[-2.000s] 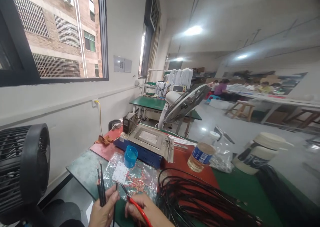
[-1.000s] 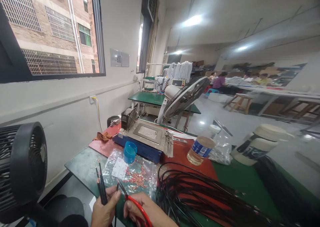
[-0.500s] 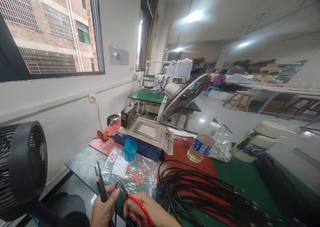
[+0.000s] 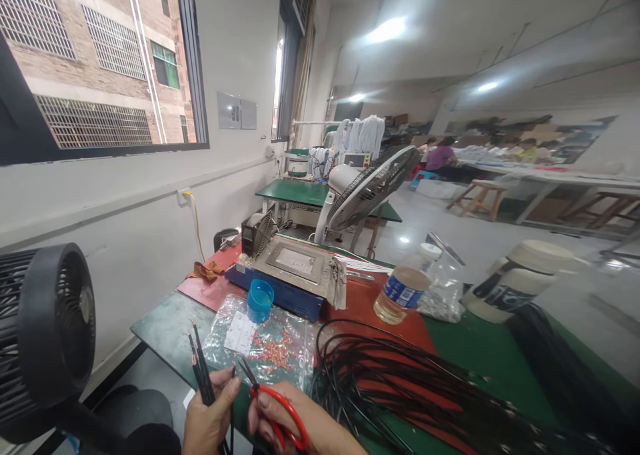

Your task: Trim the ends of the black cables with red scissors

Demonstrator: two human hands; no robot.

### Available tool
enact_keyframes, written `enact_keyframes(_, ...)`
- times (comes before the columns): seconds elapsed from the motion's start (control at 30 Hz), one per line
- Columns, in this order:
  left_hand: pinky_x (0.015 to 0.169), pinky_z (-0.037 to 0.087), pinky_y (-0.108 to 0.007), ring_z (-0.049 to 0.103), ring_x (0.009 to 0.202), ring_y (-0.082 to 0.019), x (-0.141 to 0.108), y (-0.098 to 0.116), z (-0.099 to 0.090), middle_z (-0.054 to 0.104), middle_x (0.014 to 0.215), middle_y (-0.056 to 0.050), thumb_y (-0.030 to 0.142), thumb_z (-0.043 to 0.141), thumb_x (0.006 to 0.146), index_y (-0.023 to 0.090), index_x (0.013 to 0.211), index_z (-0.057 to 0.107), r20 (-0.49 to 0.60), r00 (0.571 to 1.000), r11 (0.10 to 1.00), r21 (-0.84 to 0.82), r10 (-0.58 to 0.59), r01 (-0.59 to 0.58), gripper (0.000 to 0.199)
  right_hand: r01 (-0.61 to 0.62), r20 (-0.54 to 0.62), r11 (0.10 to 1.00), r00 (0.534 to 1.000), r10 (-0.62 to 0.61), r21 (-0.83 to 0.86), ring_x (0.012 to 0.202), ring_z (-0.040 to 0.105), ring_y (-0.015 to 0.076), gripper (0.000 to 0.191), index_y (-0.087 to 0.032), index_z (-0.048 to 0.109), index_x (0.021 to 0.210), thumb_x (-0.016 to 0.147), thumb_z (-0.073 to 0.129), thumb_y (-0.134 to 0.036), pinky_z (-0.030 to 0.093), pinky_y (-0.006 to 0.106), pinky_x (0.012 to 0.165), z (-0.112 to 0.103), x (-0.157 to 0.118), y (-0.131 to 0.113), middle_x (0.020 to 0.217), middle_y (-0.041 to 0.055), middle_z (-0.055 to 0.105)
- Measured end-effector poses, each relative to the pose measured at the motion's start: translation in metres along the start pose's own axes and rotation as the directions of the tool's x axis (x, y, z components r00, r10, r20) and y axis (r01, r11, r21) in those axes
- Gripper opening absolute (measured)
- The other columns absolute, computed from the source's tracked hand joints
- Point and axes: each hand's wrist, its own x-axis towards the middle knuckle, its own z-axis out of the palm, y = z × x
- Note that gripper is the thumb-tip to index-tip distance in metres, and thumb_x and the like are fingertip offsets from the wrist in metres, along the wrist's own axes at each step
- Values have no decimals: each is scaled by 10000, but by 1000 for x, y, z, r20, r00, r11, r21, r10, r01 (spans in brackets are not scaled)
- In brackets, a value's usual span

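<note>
My left hand [image 4: 213,411] is closed around several black cables [image 4: 202,373], whose stripped ends point upward. One cable end stands apart between its thumb and forefinger. My right hand [image 4: 293,411] grips red-handled scissors [image 4: 287,405], the narrow blades slightly parted just right of that single end. Behind both hands lies a clear plastic bag [image 4: 213,345] scattered with small red-orange pieces [image 4: 276,349]. A blue plastic cup [image 4: 260,301] stands on the bag, next to a white paper label [image 4: 240,333].
A blue-sided heating unit [image 4: 280,285] sits behind the bag. Right of my hands spreads a bundle of black cables [image 4: 380,368]. Beyond it are a bottle of liquid [image 4: 400,295] and a white jug [image 4: 520,281]. A black fan [image 4: 50,321] stands close at left; people sit far behind.
The scissors have shifted slightly right, away from the single cable end. My left hand and its cables have hardly moved.
</note>
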Motion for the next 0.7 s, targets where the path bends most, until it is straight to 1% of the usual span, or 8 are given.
enact_keyframes(0.1, 436, 468, -215, 634, 494, -163, -4, 4, 1, 661, 492, 20, 261, 885, 349, 135, 677, 688, -34, 999, 1000, 17, -13, 14, 403, 0, -8, 1000, 1000, 0, 11, 362, 348, 28, 633, -67, 640, 707, 761, 486, -678, 232, 159, 358, 1, -1, -1, 483, -36, 427)
enact_keyframes(0.2, 389, 419, -178, 606, 459, -125, -6, 9, 2, 660, 495, 25, 279, 887, 357, 128, 699, 687, -17, 999, 998, 32, -52, 53, 424, -7, 7, 999, 1000, 7, 32, 359, 341, 30, 630, -73, 633, 696, 749, 494, -686, 222, 161, 349, 2, -1, -1, 478, -36, 429)
enact_keyframes(0.27, 406, 435, -184, 616, 483, -132, -7, 11, 2, 683, 528, 10, 271, 886, 360, 126, 693, 685, 3, 998, 998, 27, -64, 63, 415, -9, 13, 999, 1000, 8, 42, 358, 345, 30, 623, -79, 632, 700, 740, 506, -687, 222, 155, 341, 2, -1, -2, 472, -38, 429)
enact_keyframes(0.37, 492, 499, -227, 650, 548, -172, -9, 14, 3, 711, 576, -14, 237, 878, 369, 126, 668, 689, 26, 998, 999, 8, -51, 51, 371, -14, 6, 998, 1000, 14, 58, 357, 353, 25, 618, -76, 634, 698, 728, 525, -684, 225, 145, 336, 3, -2, -3, 471, -38, 432)
enact_keyframes(0.5, 539, 516, -249, 656, 547, -184, -8, 15, 3, 710, 576, -21, 216, 862, 396, 121, 650, 697, 59, 997, 999, 8, -40, 40, 318, -16, 3, 997, 1000, 15, 71, 358, 354, 23, 618, -72, 632, 686, 718, 536, -682, 224, 143, 336, 4, -2, -5, 471, -38, 429)
enact_keyframes(0.7, 536, 488, -181, 649, 569, -136, -1, 8, -4, 727, 588, -9, 229, 875, 404, 126, 670, 703, 74, 993, 996, -13, -88, 89, 333, -24, -2, 998, 1000, 25, 63, 348, 349, 26, 633, -66, 638, 682, 711, 535, -690, 223, 151, 332, 3, -1, -2, 467, -34, 432)
